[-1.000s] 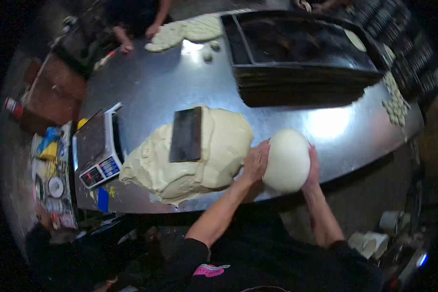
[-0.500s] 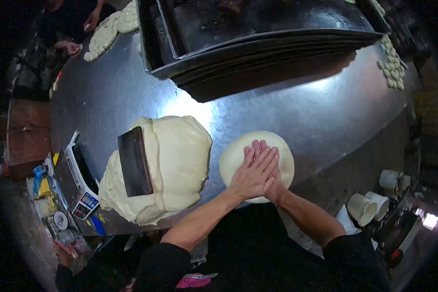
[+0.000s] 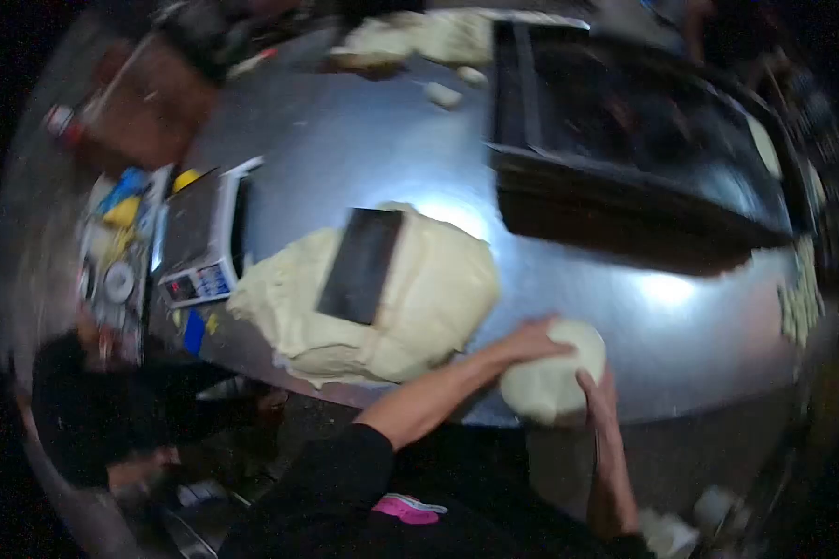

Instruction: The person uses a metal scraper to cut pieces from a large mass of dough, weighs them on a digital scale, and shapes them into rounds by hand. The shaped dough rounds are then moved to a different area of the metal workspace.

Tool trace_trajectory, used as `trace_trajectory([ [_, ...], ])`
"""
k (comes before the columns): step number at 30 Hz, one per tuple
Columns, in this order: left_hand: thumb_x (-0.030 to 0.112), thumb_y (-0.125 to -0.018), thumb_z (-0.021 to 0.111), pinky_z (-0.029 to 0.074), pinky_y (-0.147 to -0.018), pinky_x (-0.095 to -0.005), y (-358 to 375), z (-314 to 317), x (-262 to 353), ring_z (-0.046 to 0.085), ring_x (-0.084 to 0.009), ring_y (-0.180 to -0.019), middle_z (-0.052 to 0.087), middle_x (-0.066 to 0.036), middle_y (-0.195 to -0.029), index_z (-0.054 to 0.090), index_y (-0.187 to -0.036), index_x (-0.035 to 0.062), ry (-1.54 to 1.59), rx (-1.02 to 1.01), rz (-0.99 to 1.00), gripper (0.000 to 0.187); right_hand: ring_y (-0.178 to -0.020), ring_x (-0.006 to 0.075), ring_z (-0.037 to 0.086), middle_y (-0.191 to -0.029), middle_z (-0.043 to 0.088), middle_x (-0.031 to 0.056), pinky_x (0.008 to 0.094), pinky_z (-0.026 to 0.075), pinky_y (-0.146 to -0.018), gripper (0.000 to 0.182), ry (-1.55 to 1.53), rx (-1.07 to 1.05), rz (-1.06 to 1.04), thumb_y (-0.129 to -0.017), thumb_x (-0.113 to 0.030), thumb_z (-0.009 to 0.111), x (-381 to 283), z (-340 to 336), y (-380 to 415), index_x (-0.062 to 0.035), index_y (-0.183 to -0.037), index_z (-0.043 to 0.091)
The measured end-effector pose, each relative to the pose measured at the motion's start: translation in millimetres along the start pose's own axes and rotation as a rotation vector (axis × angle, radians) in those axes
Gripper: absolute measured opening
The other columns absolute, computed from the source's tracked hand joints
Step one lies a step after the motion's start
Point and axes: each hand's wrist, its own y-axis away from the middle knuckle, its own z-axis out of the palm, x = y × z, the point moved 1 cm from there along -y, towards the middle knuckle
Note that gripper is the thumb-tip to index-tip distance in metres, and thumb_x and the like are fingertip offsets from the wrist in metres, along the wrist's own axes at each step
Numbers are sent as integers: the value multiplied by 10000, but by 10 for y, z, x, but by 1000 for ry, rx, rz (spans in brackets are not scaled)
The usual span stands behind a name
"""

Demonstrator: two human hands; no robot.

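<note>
A round, pale piece of dough (image 3: 552, 382) is at the front edge of the metal table, held between my two hands. My left hand (image 3: 537, 339) curves over its upper left side, fingers partly smeared by motion. Against its right side is my right hand (image 3: 600, 395), with the thumb on top and the other fingers mostly hidden. Left of them lies a large, soft mass of dough (image 3: 438, 289), and a dark, flat rectangular scraper (image 3: 361, 265) rests on it.
Stacked dark baking trays (image 3: 643, 130) stand at the back right. A digital scale (image 3: 200, 279) sits at the left edge beside a shelf of small items. More dough (image 3: 429, 37) lies at the far side, small pieces (image 3: 797, 303) at the right. A person (image 3: 84, 401) is at the lower left.
My hands have parted from lying one over the other on the dough and now grip its two sides. The dough looks narrower and thicker. The view has swung to the left.
</note>
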Motion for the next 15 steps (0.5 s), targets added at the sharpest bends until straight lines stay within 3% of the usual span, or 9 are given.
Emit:
trace_trajectory([
  [1,454,-743,689,394,-988,-394,36,-1,-4,490,-317,-1170,497,-230,-1279,437,-1303,-12,125,-97,7,771,-1071,231,536,-1181,556,104,372,436,-916,588,-209,8,27,-809,-218,648,-274,224,116,2,-1308,428],
  [2,432,-752,691,396,-980,-390,65,-6,-9,495,-293,-1157,508,-212,-1269,461,-1279,-14,246,-194,2,728,-1050,229,553,-1180,554,109,353,448,-900,581,-265,-65,81,-795,-198,652,-275,245,151,16,-1291,436],
  [3,397,-752,708,409,-957,-374,289,-83,92,512,-259,-1114,526,-200,-1233,447,-1280,-21,179,-107,33,722,-1027,218,566,-1159,566,114,336,460,-875,591,-268,-82,134,-771,-212,674,-524,357,303,25,-1267,457],
  [4,397,-746,720,411,-949,-365,417,-195,100,514,-244,-1097,531,-186,-1217,442,-1278,-20,224,-175,83,731,-1030,218,568,-1139,576,110,339,459,-875,629,-165,-154,170,-736,-245,697,-797,414,420,26,-1255,468],
  [5,397,-740,732,414,-940,-356,545,-317,108,516,-230,-1080,536,-173,-1201,438,-1277,-20,271,-253,137,740,-1025,220,572,-1130,579,113,338,462,-868,688,-180,-146,40,-683,-271,731,-918,547,511,35,-1242,472],
  [7,358,-758,736,425,-916,-329,1055,-738,273,522,-199,-1053,551,-144,-1159,450,-1255,-16,350,-134,272,685,-1027,226,573,-1170,558,137,345,459,-895,789,-142,-237,-65,-625,-224,779,-1177,791,573,38,-1272,411],
  [10,290,-781,729,426,-912,-312,1759,-1517,322,514,-177,-1063,552,-125,-1152,454,-1252,-8,420,46,264,621,-1040,234,570,-1169,561,144,345,461,-898,797,-115,-340,-70,-622,-204,789,-1850,1478,544,38,-1277,404],
  [13,218,-795,719,442,-890,-296,2387,-2316,172,521,-159,-1042,552,-112,-1142,461,-1243,-5,446,248,268,563,-1027,233,587,-1129,592,167,349,476,-885,802,62,-468,-131,-623,-232,813,-2367,2389,359,41,-1264,416],
  [15,242,-786,724,445,-882,-303,2706,-2943,12,532,-171,-1020,564,-120,-1108,474,-1211,-13,450,398,286,555,-1001,231,607,-1083,626,177,359,491,-866,813,364,-537,-305,-616,-309,835,-2610,3042,83,35,-1244,452],
])
